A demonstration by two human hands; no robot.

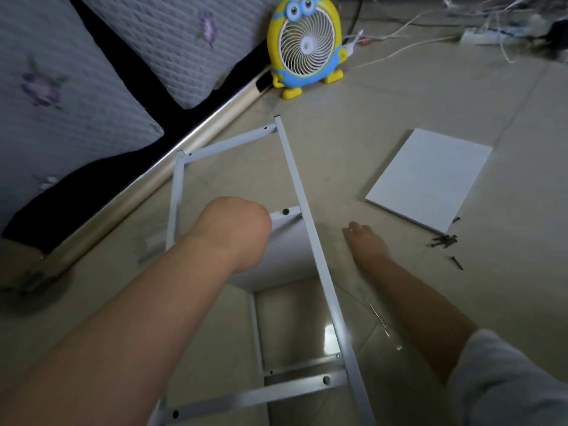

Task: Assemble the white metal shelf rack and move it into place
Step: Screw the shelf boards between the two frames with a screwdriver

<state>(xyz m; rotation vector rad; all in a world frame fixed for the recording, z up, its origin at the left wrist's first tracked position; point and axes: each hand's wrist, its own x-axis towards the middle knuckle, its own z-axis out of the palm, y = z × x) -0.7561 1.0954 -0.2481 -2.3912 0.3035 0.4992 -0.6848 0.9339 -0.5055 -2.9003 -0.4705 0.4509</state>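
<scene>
One white rack frame (295, 179), one loose white panel (430, 179), one yellow fan (305, 44), two hands (235, 229) (367, 241)

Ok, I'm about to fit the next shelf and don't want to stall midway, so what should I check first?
1. Screws within reach: ok, loose pile on the floor near the right hand.
2. Spare shelf panel ready: ok, flat on the floor right of the frame.
3. Fitted panel fixed: cannot tell, only one screw shows.
4. Left hand grip: cannot tell, fingers hidden.
5. Right hand free: ok, fingers straight, holding nothing.
</scene>
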